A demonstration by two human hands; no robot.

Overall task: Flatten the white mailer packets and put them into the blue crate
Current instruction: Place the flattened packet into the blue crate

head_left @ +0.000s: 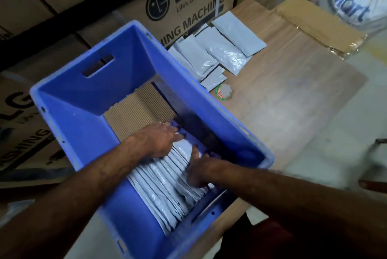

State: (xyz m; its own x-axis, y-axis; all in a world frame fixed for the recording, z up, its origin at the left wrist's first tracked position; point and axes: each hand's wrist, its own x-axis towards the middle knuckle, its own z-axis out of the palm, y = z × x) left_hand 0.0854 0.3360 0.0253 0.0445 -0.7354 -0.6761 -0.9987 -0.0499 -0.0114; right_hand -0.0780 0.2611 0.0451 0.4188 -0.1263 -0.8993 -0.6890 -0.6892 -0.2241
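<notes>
One blue crate, two hands, about six loose mailer packets

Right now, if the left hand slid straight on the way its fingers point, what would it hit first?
Probably the blue crate's far-right inner wall. The left hand lies flat on the white packets, fingers aimed there; depth is hard to judge.

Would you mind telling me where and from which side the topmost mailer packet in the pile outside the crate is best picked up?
Probably by its free far-right short end, coming from the right over the bare wooden board. The topmost mailer packet lies flat, its lower-left part overlapping the next packet, and the blue crate blocks the left. A hand could slide fingers under that end and pinch.
</notes>
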